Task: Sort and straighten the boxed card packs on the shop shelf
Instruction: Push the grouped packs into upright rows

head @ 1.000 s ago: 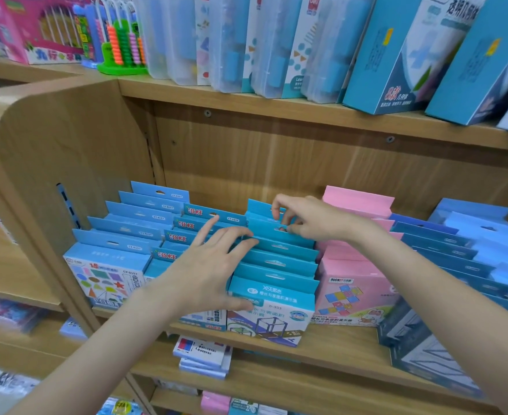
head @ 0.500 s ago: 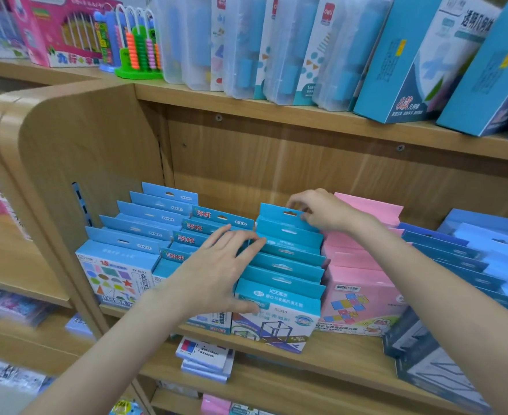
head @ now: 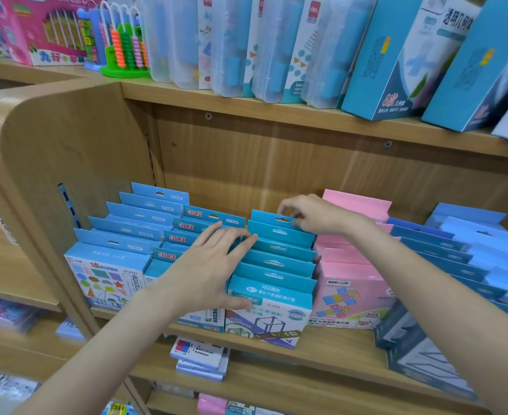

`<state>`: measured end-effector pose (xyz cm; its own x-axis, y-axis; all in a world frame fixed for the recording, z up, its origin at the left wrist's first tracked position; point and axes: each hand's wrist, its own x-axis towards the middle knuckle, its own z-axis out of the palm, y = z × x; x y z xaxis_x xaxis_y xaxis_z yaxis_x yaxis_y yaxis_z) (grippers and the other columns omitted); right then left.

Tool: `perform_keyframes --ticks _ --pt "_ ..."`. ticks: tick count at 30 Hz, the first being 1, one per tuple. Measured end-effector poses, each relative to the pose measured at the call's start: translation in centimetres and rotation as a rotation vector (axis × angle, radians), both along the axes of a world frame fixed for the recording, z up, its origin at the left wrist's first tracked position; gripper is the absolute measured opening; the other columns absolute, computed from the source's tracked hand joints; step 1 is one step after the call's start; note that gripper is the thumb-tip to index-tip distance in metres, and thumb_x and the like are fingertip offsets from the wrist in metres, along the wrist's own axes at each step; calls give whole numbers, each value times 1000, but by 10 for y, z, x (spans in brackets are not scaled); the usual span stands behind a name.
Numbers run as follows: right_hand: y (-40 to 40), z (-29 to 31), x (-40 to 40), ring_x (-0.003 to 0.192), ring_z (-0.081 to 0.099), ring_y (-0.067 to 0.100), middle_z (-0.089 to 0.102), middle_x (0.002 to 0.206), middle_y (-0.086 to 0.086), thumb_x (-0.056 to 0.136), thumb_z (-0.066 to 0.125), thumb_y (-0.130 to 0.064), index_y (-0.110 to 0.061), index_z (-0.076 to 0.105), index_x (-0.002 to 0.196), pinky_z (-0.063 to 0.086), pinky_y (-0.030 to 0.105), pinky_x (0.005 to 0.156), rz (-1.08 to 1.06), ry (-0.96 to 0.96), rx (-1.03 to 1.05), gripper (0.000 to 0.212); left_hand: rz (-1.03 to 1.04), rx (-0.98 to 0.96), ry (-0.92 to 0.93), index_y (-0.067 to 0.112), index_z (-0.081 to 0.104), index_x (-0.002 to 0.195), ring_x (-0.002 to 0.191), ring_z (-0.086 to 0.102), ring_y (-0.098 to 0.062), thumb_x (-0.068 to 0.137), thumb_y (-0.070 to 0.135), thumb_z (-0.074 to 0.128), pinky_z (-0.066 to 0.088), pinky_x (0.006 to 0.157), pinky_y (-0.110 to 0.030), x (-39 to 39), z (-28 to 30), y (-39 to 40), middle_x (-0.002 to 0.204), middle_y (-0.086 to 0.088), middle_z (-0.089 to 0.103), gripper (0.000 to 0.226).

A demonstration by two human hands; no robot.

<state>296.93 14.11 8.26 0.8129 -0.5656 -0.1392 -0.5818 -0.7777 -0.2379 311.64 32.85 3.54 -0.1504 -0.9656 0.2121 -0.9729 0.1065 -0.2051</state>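
A row of teal card packs (head: 279, 265) stands front to back in the middle of the wooden shelf (head: 336, 342). My left hand (head: 213, 268) lies with straight fingers against the row's left side, its thumb by the front pack. My right hand (head: 306, 215) pinches the hang tab of the rearmost teal pack. Light blue packs (head: 118, 244) fill the left end. A second row with red lettering (head: 186, 232) is partly hidden by my left hand. Pink packs (head: 351, 265) stand right of the teal row.
Darker blue packs (head: 444, 256) and a leaning box (head: 420, 354) occupy the shelf's right end. Above, the upper shelf (head: 246, 103) carries clear cases, tall blue boxes and an abacus (head: 124, 43). A small stack of packs (head: 200, 359) lies on the shelf below.
My right hand has moved back along the teal row to the rearmost pack's tab. The teal packs now stand more evenly in line. My left hand has stayed against the row's side.
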Motion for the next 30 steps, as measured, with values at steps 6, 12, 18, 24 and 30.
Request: perform_keyframes --ticks 6,12,18,24,30 --pt "1 6 1 109 54 21 56 124 10 92 45 -5 -16 51 123 47 34 93 -4 33 50 33 -31 82 128 22 0 147 140 3 -14 76 71 48 -21 105 -27 -3 4 0 151 2 11 99" --pt "8 23 -18 110 55 17 59 121 7 92 44 0 -14 54 118 44 25 91 -54 -132 43 31 -20 114 130 22 -5 146 140 -5 -12 76 72 47 -22 105 -26 -4 6 4 153 5 1 101" --pt "38 43 -102 97 55 6 60 106 -9 89 56 -13 -16 60 109 43 17 85 -85 -194 -95 21 -151 22 128 16 -1 147 141 -6 -13 68 80 27 -28 104 -24 -24 18 1 156 -2 0 105" --pt "73 12 -185 108 54 22 62 112 3 82 66 -27 -14 64 102 37 30 93 -270 -199 -330 24 -237 14 99 9 44 133 128 42 -22 73 71 33 11 112 -40 -64 5 -20 137 -10 48 87" --pt "108 -53 -200 127 36 34 50 130 17 75 51 -51 -13 61 106 14 52 109 -580 -273 -718 50 -344 -148 189 10 49 128 126 43 -26 83 47 46 13 111 -42 -109 8 -47 133 -12 50 58"
